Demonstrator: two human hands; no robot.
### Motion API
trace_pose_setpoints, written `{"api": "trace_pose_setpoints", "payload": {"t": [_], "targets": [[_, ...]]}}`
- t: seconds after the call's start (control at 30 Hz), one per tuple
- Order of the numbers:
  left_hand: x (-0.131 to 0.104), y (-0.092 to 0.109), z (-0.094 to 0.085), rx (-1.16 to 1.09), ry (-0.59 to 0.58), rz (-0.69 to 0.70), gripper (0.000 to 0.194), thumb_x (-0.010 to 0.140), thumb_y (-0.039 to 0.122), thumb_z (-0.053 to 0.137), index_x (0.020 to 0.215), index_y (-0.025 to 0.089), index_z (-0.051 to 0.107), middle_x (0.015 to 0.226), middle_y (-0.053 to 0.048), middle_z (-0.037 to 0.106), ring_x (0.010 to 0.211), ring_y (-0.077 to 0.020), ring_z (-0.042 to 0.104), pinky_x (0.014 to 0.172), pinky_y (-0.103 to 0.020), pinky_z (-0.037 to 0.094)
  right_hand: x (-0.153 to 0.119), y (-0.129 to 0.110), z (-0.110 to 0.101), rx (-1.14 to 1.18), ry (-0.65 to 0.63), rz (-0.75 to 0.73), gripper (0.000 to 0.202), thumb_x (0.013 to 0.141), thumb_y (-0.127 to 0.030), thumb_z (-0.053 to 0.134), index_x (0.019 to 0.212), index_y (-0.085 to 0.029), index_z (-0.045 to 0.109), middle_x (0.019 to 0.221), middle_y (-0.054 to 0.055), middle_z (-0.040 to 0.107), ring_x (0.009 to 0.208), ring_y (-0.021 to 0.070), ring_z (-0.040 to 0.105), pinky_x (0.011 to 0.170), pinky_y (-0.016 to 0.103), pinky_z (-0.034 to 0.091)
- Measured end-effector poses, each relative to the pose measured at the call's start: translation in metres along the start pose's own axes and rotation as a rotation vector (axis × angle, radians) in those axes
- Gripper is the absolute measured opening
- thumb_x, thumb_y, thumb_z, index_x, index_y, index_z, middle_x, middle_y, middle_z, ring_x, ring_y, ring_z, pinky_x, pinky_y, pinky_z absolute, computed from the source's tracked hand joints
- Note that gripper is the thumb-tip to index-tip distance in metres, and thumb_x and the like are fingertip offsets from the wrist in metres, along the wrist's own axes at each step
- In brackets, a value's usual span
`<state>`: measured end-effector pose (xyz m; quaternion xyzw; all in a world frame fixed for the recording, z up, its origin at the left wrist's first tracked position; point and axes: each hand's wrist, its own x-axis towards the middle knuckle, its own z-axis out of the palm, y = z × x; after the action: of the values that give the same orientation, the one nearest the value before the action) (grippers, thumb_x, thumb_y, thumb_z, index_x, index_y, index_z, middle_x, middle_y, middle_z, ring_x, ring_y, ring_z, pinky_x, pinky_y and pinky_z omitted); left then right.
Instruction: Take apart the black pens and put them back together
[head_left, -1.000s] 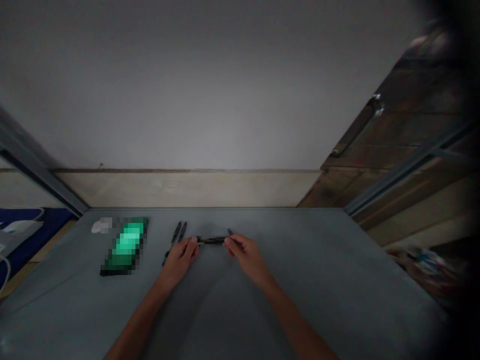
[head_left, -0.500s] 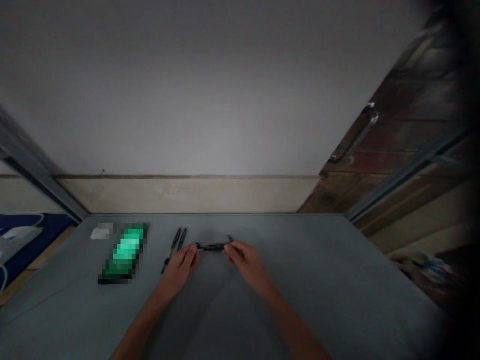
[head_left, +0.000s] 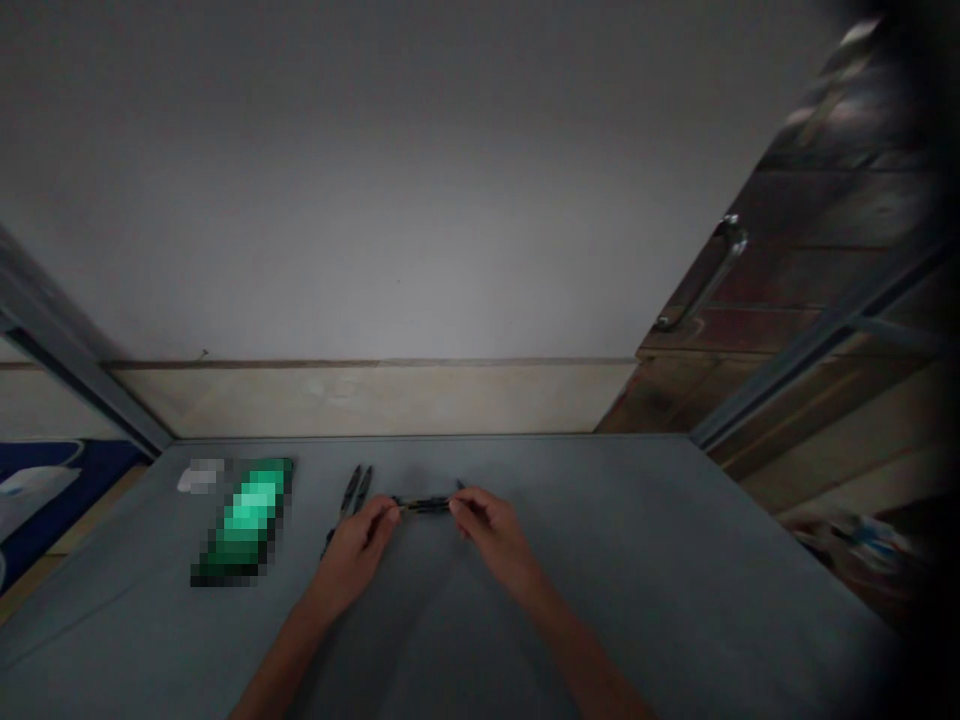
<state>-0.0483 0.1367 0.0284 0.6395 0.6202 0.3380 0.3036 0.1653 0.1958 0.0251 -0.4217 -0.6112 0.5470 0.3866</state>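
A thin dark object like a pen (head_left: 426, 505) is held level between my two hands above the grey table (head_left: 660, 560). My left hand (head_left: 360, 545) pinches its left end, and my right hand (head_left: 491, 525) pinches its right end. A small dark tip pokes out just behind the right fingers; what it belongs to is hidden. Two dark pens (head_left: 357, 489) lie side by side on the table beyond my left hand, their near ends partly covered by it.
At the left of the table lies a blurred-out green and black object (head_left: 251, 515), with a small whitish item (head_left: 201, 476) beside it. Grey metal posts (head_left: 795, 360) rise at both back corners. A pale wall (head_left: 397, 220) stands behind.
The whole view has shifted slightly, with the table lower in the picture. Both hands keep their pinch on the dark object, whose angle has changed a little.
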Motion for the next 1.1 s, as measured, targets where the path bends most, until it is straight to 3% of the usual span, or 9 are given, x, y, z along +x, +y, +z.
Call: {"api": "trace_pose_setpoints", "payload": {"t": [0.2,0.4,0.77,1.1], "targets": [[-0.007,0.006,0.006,0.226,-0.101,0.06,0.033,0.097,0.044,0.035,0.086,0.023,0.056,0.079,-0.004,0.066,0.075,-0.021,0.064,0.067,-0.029,0.041,0.001,-0.003,-0.003,0.061,0.021,-0.005,0.038,0.088,-0.052,0.054,0.073,-0.018,0.057,0.057,-0.002,0.05,0.053,0.0126,0.045,0.053,0.025,0.035],[-0.011,0.007,0.016,0.251,-0.182,0.037,0.03,0.098,0.043,0.032,0.099,0.026,0.056,0.075,-0.003,0.068,0.072,-0.0214,0.067,0.062,-0.028,0.041,-0.003,-0.001,-0.002,0.014,-0.049,-0.033,0.035,0.089,-0.048,0.055,0.073,-0.017,0.059,0.06,-0.001,0.052,0.057,0.0136,0.049,0.057,0.025,0.036],[-0.009,0.007,0.007,0.273,-0.115,0.084,0.026,0.096,0.041,0.041,0.099,0.023,0.06,0.095,-0.005,0.069,0.087,-0.0219,0.065,0.077,-0.033,0.048,-0.005,-0.011,-0.009,-0.059,0.007,-0.063,0.032,0.09,-0.047,0.054,0.081,-0.018,0.065,0.06,-0.001,0.053,0.058,0.0156,0.051,0.058,0.027,0.038],[-0.01,0.006,0.019,0.362,-0.166,0.052,0.031,0.095,0.043,0.037,0.098,0.028,0.064,0.093,-0.006,0.069,0.086,-0.0242,0.066,0.076,-0.033,0.048,-0.009,-0.007,-0.003,-0.096,-0.013,-0.06,0.032,0.09,-0.047,0.053,0.076,-0.02,0.063,0.063,0.0,0.056,0.061,0.0163,0.053,0.058,0.027,0.039]]}}
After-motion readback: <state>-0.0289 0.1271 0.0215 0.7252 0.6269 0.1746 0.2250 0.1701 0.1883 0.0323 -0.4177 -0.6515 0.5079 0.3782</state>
